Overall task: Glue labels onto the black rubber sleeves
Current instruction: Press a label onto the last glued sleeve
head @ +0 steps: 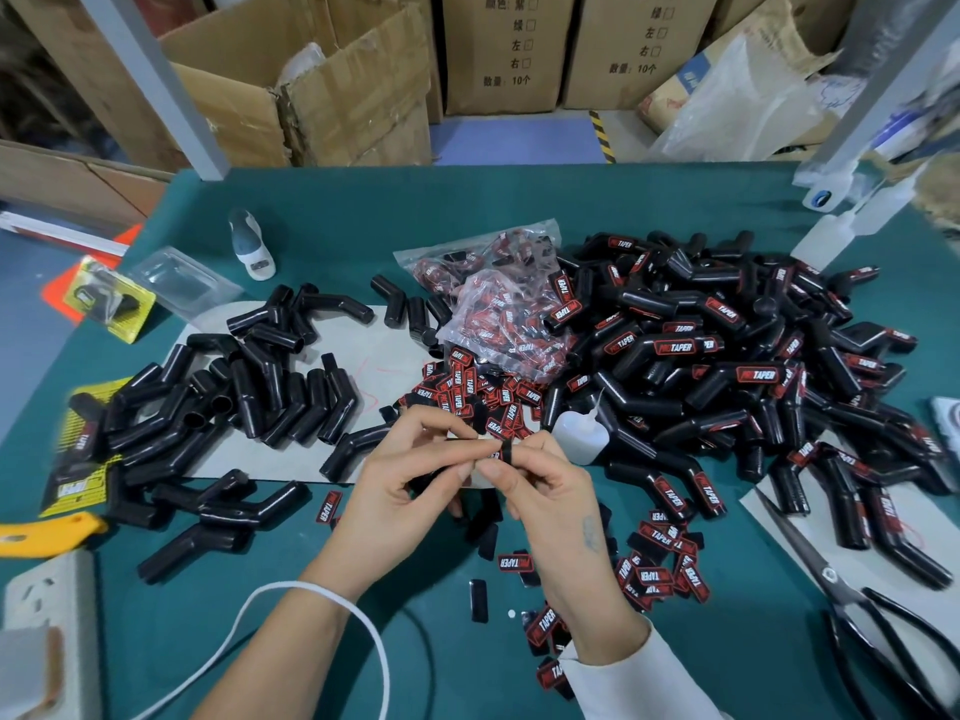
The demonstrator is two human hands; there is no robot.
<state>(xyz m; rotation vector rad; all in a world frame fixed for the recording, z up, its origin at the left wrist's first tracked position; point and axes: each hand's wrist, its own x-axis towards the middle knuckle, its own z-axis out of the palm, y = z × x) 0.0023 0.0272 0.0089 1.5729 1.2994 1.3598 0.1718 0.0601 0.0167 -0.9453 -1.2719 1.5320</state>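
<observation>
Both hands meet over the green table (332, 589). My left hand (410, 480) and my right hand (540, 485) pinch one small black label (506, 452) between thumbs and fingertips. A black sleeve (431, 480) shows partly under my left palm; whether the hand holds it is unclear. Plain black rubber sleeves (249, 387) lie heaped on the left. Sleeves bearing red labels (727, 356) pile up on the right. Loose red-and-black labels (467, 392) lie just beyond my fingers, more labels (660, 569) to the right of my wrist. A small white glue bottle (582, 433) stands right of my hands.
A clear bag of labels (498, 309) sits at centre back. Scissors (872, 610) lie at the right front, a yellow cutter (47, 535) and a white power strip (47, 615) at the left front. A white bottle (252, 246) and cardboard boxes (337, 90) stand behind.
</observation>
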